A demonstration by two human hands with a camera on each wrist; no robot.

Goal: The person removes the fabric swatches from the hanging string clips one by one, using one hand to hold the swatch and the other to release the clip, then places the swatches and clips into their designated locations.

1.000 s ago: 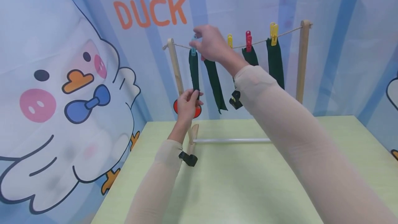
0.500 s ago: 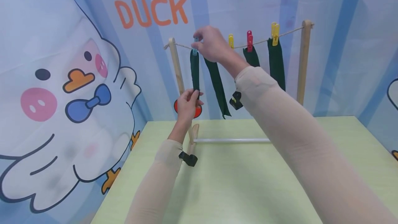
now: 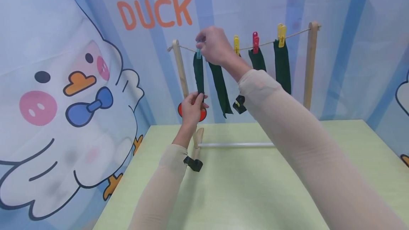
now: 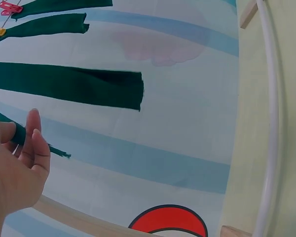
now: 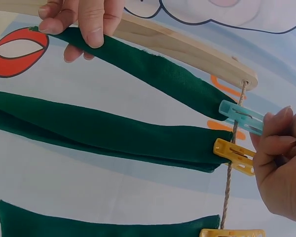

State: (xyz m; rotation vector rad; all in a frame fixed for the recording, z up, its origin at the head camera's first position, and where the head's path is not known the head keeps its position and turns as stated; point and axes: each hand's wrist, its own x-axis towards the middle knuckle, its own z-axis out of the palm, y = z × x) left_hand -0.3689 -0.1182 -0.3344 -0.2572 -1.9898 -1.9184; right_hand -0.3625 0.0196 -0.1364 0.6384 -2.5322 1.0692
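Observation:
My right hand [image 3: 214, 45] pinches the top of a light blue clothespin [image 5: 240, 116] at the left part of a twine line [image 5: 228, 182]. The clothespin's lower end grips the upper end of a narrow dark green cloth strip [image 3: 198, 72]. Lower down, my left hand [image 3: 192, 108] holds this strip near its bottom end between thumb and fingers. In the right wrist view the strip stretches between both hands, and its frayed tip sticks out past the left fingers. Beside it hangs a second green strip [image 3: 219, 87] from a yellow clothespin [image 5: 234, 155], which my right hand hides in the head view.
Further right, more green strips [image 3: 282, 66] hang from yellow [image 3: 281, 35] and red [image 3: 255, 42] clothespins. The twine runs between a left wooden post [image 3: 179, 66] and a right one [image 3: 310, 63]. A white rod [image 3: 236, 145] lies low across the stand on the pale green table [image 3: 243, 187].
My right hand has shifted slightly left, its fingers curled closer about the blue clothespin. The second strip's lower end has swung right and back. My left hand has stayed in place.

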